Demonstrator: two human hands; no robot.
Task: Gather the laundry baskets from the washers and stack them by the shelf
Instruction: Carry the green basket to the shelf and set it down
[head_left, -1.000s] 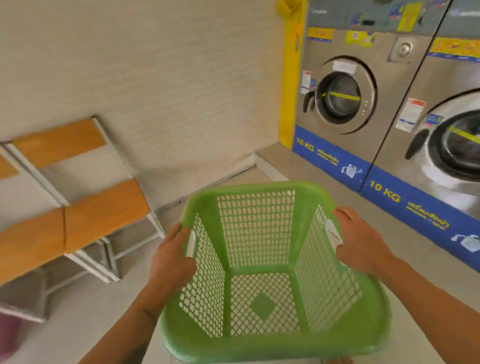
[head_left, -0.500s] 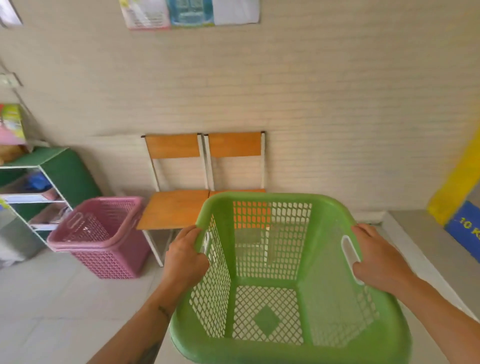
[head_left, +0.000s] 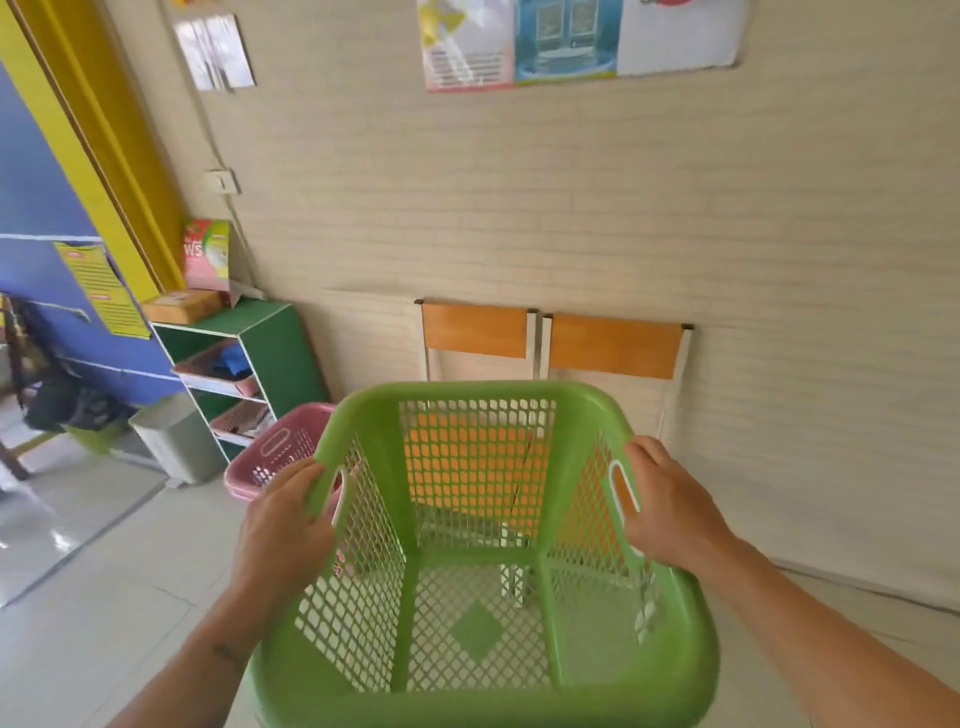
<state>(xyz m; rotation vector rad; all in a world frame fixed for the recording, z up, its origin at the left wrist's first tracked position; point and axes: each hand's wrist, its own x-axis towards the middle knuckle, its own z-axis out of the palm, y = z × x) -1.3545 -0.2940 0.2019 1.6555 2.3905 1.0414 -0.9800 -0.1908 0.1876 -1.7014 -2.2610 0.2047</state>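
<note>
I see the green laundry basket (head_left: 483, 561) held empty at centre; left hand (head_left: 283, 530) and right hand (head_left: 670, 512) are clenched on its side handles; since the previous frame, the pink basket (head_left: 275, 452) and green shelf (head_left: 244, 374) appear nearer, the orange chairs (head_left: 550, 343) directly behind.

Green basket (head_left: 483, 525): moulded plastic, smooth semi-gloss rim, perforated mesh walls and floor, held between left hand (head_left: 283, 535) and right hand (head_left: 670, 512). Pink basket (head_left: 275, 452) just beyond left hand: same mesh plastic, duller. Chairs (head_left: 550, 340) ahead of both hands: matt orange wood panels, white painted metal tube frames. Shelf (head_left: 270, 343) far left of left hand: green painted board, matt. Wall (head_left: 571, 208): rough textured, matt beige. Posters (head_left: 576, 39) above: glossy paper. Floor (head_left: 104, 571) below left hand: smooth tile, reflective.
</note>
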